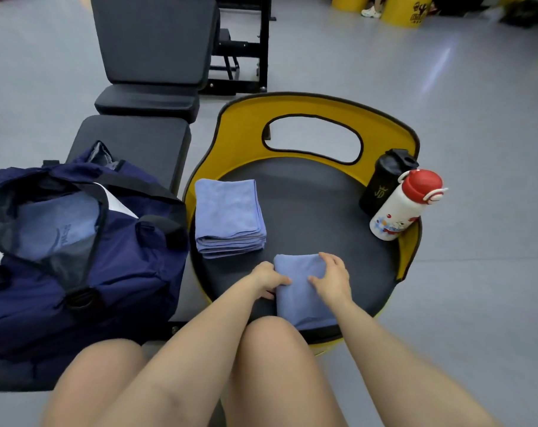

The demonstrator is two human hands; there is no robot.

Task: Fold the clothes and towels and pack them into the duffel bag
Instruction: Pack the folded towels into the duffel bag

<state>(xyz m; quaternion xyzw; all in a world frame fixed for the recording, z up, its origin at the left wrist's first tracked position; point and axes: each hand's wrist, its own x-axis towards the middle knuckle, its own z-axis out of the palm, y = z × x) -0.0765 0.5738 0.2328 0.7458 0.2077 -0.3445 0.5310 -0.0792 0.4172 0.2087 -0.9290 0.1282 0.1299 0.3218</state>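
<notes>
A folded blue cloth (298,294) lies on the near part of a round black seat with a yellow rim (240,124). My left hand (269,280) grips its left edge, thumb on top and fingers curled under. My right hand (332,277) rests on its right side with fingers spread. A neat stack of folded blue towels (229,217) sits on the seat's left part. The navy duffel bag (86,260) stands open on a black bench at left, with a light blue garment (55,223) inside.
A black bottle (384,180) and a white bottle with a red cap (403,208) lean at the seat's right rim. A black padded bench (150,50) extends away at upper left. Grey floor surrounds everything. My bare knees fill the bottom.
</notes>
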